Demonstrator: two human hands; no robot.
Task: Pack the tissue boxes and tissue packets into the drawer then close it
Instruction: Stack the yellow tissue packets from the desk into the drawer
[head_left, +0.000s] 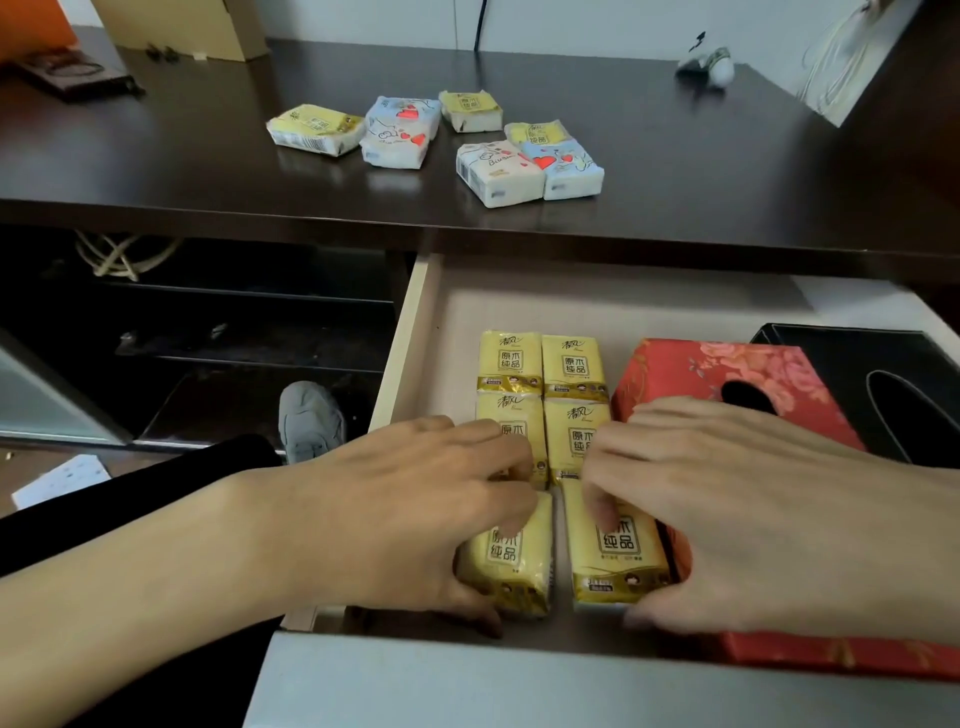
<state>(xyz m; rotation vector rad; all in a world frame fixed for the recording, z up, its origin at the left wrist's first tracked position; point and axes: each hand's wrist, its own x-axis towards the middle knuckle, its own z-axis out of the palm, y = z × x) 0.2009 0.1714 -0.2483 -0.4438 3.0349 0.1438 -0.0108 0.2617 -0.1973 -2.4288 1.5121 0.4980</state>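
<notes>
The drawer (410, 332) stands open under the dark desk. Inside it lie several yellow tissue packets (540, 364) in two columns. My left hand (405, 509) grips the near left yellow packet (511, 558). My right hand (753, 514) grips the near right yellow packet (615, 551). A red floral tissue box (691, 366) lies right of the packets, partly under my right hand, and a black tissue box (893, 364) sits beyond it at the drawer's right. On the desk top (156, 156) lie several more packets, yellow ones (314, 127) and white-and-blue heart-printed ones (400, 130).
The drawer's grey front panel (467, 686) runs along the bottom. A shoe (309, 418) and my dark-clad leg (156, 493) show at the lower left. Cables (122, 254) hang under the desk. A cardboard box (208, 26) and a small white object (714, 67) sit at the desk's back.
</notes>
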